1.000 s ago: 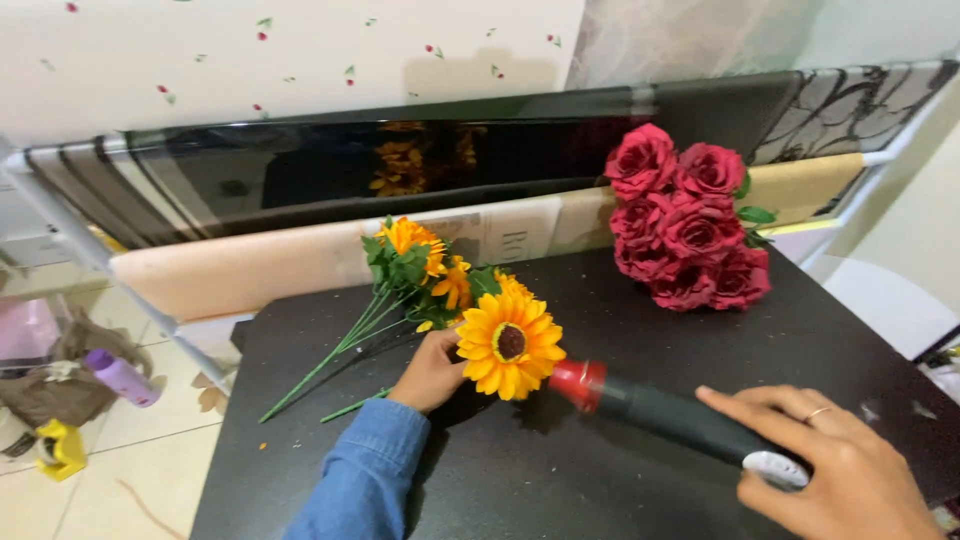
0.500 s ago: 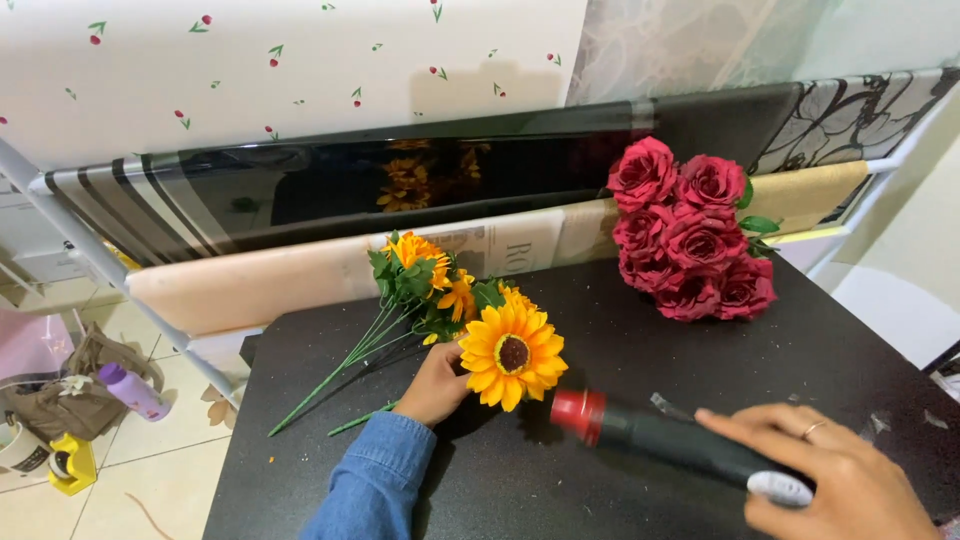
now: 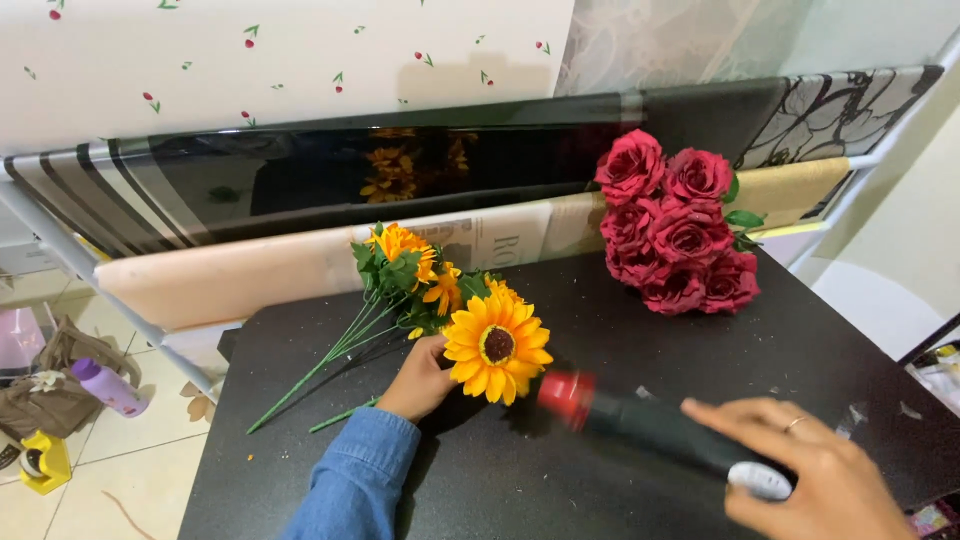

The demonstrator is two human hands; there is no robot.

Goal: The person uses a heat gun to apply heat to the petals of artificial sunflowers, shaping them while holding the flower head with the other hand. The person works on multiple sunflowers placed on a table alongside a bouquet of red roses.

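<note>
My left hand [image 3: 418,382], in a blue denim sleeve, grips a large artificial sunflower [image 3: 497,346] just behind its head, low over the black table [image 3: 800,350]. My right hand [image 3: 810,480] holds a black handheld tool with a red tip [image 3: 640,420]; the red tip points at the sunflower and sits just right of its petals. A bunch of smaller yellow flowers with green stems [image 3: 395,280] lies on the table behind my left hand.
A bunch of dark red roses [image 3: 675,230] lies at the table's back right. Rolls of wrapping paper [image 3: 300,190] rest on a white rack behind the table. On the tiled floor at left lie a purple bottle [image 3: 108,388], a brown bag and a yellow object.
My right hand has drawn the red-tipped tool slightly back to the right, leaving a small gap from the sunflower. My left hand keeps its grip in the same place.
</note>
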